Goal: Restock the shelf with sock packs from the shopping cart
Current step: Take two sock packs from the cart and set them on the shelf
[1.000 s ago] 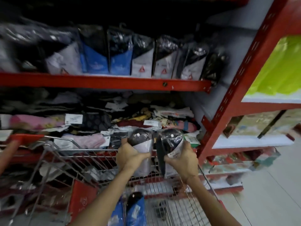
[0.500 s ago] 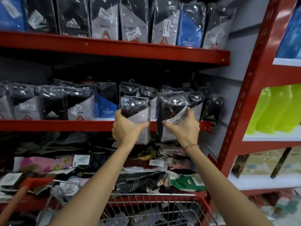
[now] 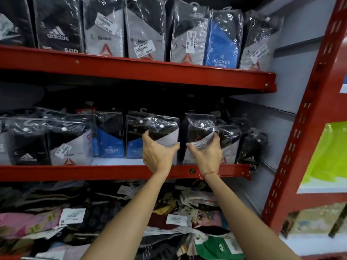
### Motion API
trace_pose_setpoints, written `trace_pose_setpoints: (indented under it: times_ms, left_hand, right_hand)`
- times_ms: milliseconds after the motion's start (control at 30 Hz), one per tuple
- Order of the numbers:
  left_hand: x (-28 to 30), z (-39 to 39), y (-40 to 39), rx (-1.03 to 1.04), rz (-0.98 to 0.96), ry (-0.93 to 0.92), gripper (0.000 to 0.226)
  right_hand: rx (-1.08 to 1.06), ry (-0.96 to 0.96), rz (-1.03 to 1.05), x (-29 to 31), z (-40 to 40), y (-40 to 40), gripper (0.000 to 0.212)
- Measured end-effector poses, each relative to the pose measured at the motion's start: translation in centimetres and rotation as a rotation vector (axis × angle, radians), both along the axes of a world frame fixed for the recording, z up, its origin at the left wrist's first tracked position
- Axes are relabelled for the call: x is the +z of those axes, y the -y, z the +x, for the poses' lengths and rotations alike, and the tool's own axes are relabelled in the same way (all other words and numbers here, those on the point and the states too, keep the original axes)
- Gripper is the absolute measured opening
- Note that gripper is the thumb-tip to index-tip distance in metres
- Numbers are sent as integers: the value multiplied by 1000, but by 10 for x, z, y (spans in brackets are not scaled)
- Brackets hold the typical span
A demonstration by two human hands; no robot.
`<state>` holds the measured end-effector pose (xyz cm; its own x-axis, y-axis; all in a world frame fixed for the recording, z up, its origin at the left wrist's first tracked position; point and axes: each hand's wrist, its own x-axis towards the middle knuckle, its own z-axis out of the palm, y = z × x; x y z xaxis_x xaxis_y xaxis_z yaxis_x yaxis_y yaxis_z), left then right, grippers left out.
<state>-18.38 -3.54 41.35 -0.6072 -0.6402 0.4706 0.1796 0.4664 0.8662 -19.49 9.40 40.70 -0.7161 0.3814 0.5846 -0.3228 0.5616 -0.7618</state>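
My left hand (image 3: 156, 153) grips a black-and-grey sock pack (image 3: 165, 132) in clear plastic, standing upright on the middle red shelf (image 3: 93, 172). My right hand (image 3: 206, 154) holds a second black-and-grey sock pack (image 3: 200, 128) with a price label, upright just to the right of the first. Both packs sit at the shelf's front edge, in the gap between a blue Jockey pack (image 3: 110, 139) and darker packs (image 3: 249, 147) at the right end. The shopping cart is out of view.
The upper red shelf (image 3: 131, 72) carries a row of Adidas, Reebok and Jockey packs. Below the middle shelf lies a loose heap of socks with tags (image 3: 169, 220). A red upright post (image 3: 308, 128) bounds the bay on the right, with green items (image 3: 326, 156) beyond.
Both hands have risen from the cart with a sock pack each and pushed them forward onto the middle shelf. The view has tilted up, so the cart dropped out of sight.
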Motion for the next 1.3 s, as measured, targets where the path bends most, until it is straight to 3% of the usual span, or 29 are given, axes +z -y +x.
trace_pose_setpoints:
  times_ms: [233, 533, 700, 933, 1133, 1300]
  left_hand:
    - [-9, -16, -8, 26, -29, 26, 111]
    - [-22, -2, -8, -82, -193, 112, 109]
    - [-37, 27, 12, -165, -202, 159, 89]
    - [-80, 93, 44, -203, -192, 180, 44]
    - [-145, 157, 66, -224, -216, 368, 38]
    - [-215, 205, 85, -239, -221, 571, 37]
  right_hand:
    - [11, 18, 27, -9, -14, -2, 100]
    - [36, 210, 149, -14, 3, -6, 101]
    - [-12, 208, 172, -18, 37, 0, 81]
    - [17, 136, 135, -67, 109, 26, 56]
    - [108, 370, 130, -140, 168, 51, 43]
    - [193, 700, 180, -209, 202, 65, 38]
